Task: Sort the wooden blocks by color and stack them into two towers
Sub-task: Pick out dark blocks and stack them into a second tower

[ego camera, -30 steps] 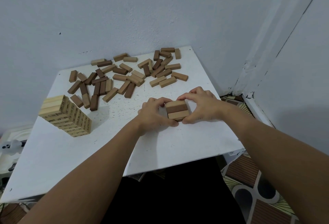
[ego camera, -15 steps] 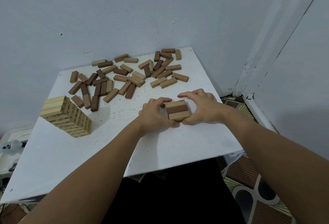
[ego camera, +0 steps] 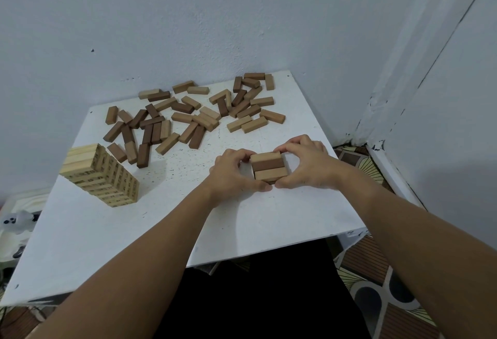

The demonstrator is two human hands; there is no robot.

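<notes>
Hands bracket the brown stack (ego camera: pixel 269 167) near the table's (ego camera: pixel 242 225) right edge. Left hand (ego camera: pixel 234 171) and right hand (ego camera: pixel 306 163) each press curled fingers against opposite sides, closed on it without lifting. Top layer shows three blocks side by side, the middle one darker. Finished pale tower (ego camera: pixel 100 176) stands near the left edge; loose blocks (ego camera: pixel 188 115) lie scattered along the far edge. Risk: uneven squeeze could skew the layer, and a later course would then sit crooked and topple.
</notes>
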